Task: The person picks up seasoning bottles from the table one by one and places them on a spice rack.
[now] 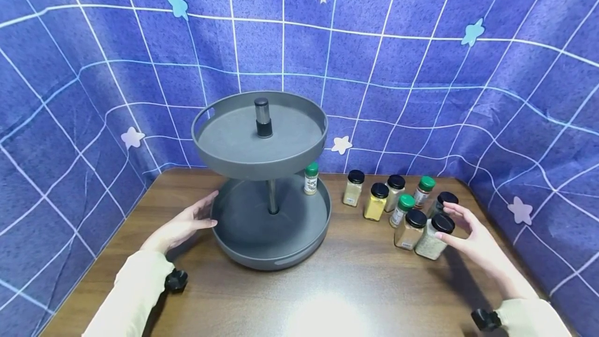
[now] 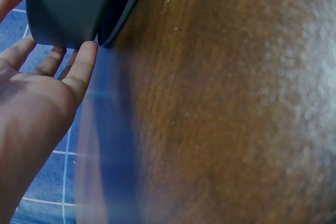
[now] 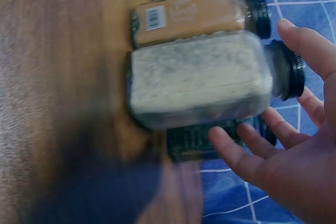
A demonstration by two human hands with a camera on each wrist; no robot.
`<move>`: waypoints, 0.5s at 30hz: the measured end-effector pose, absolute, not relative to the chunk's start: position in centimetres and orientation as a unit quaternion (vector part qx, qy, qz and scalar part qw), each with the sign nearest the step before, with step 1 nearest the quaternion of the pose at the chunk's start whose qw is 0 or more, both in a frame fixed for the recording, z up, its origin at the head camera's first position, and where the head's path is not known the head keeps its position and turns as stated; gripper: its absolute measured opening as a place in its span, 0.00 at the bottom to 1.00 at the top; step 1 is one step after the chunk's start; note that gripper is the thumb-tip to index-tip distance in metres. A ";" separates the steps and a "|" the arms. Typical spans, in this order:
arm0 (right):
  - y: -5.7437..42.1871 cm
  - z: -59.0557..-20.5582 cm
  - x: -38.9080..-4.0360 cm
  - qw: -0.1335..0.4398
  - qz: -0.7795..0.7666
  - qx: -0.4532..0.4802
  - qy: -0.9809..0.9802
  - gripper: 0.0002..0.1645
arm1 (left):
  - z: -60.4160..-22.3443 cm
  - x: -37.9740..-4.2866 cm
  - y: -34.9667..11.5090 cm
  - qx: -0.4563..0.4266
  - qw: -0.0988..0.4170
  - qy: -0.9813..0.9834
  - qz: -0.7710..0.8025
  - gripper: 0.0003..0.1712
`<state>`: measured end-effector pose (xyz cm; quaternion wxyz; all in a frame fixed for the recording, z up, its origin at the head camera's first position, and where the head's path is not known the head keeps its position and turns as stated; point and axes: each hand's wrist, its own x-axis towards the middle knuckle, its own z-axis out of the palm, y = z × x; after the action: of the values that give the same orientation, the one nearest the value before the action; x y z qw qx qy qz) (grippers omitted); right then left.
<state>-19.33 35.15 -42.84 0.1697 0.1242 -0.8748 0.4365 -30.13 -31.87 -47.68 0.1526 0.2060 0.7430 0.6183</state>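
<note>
A dark grey two-tier round tray stand (image 1: 262,246) stands on the wooden table. My left hand (image 1: 180,227) is at the left side of its lower tier, with extended fingertips against the outer wall (image 2: 65,11). Around the black lid of a square jar of pale, speckled seasoning (image 1: 431,242), the thumb and fingers of my right hand (image 1: 474,238) are spread. In the right wrist view this jar (image 3: 199,80) stands between thumb and fingers without a visible grip; exact contact cannot be told. A green-capped spice bottle (image 1: 311,180) stands on the lower tier at the back right.
Beside the pale jar stand a jar of tan powder (image 1: 408,232) and a dark jar (image 1: 440,204). Further left are a yellow jar (image 1: 376,206), a beige jar (image 1: 353,191) and green-capped bottles (image 1: 401,212). A blue patterned cloth (image 1: 299,40) hangs behind the table.
</note>
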 end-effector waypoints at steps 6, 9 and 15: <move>35.3 -43.9 -19.3 0.159 0.444 0.097 -0.876 0.43 | -47.7 -30.1 -32.0 0.208 0.153 0.737 0.624 0.49; 35.5 -44.5 -19.3 0.142 0.450 0.083 -0.878 0.43 | -47.7 -30.1 -31.9 0.211 0.153 0.736 0.625 0.49; 35.4 -45.5 -19.0 0.112 0.496 0.071 -0.858 0.39 | -47.8 -30.2 -31.9 0.208 0.152 0.739 0.623 0.49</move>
<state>-19.04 35.45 -45.47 0.1118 0.0708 -0.8580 0.4964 -30.21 -31.90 -47.81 0.1516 0.2078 0.7386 0.6232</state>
